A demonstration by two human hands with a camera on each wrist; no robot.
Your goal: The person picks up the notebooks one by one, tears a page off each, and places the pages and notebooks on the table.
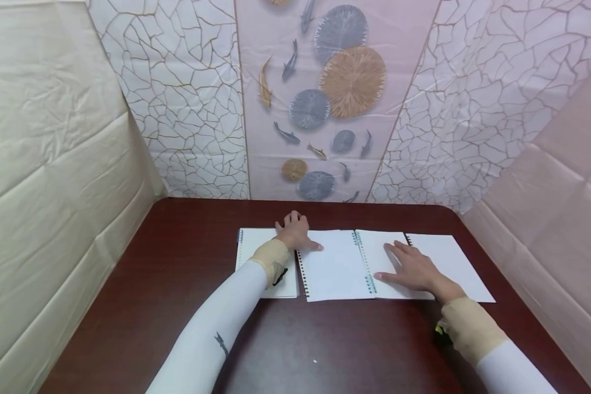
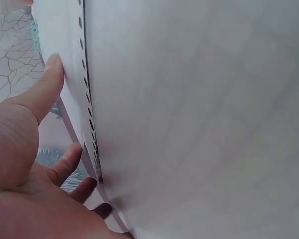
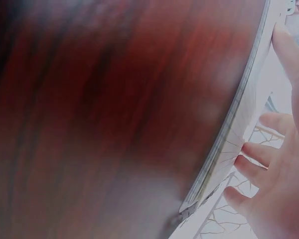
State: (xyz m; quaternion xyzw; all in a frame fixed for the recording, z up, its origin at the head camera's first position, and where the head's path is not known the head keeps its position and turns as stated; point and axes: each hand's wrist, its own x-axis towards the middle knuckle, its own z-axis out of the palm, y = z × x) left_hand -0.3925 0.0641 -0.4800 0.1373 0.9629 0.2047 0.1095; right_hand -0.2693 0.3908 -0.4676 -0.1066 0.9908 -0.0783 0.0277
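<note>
Several white-paged spiral notebooks lie side by side across the table. My left hand [image 1: 294, 232] rests over the seam between the leftmost notebook [image 1: 253, 241] and the black-ringed notebook [image 1: 337, 271] beside it, fingers spread and thumb on the latter's page. In the left wrist view, that thumb [image 2: 51, 72] lies by a row of dark binding holes. The teal-ringed notebook [image 1: 374, 243] is under my right hand [image 1: 413, 269], its fingers extended flat. Right of it, the last notebook [image 1: 458, 265] is partly covered by the same hand. Fingertips [image 3: 249, 148] touch the paper in the right wrist view.
Dark reddish-brown table [image 1: 295, 345] extends in front of the notebooks, with a tiny white speck [image 1: 315, 361] on it. A patterned cloth backdrop [image 1: 197, 109] hangs behind the table. Beige padded panels [image 1: 54, 137] flank it on both sides.
</note>
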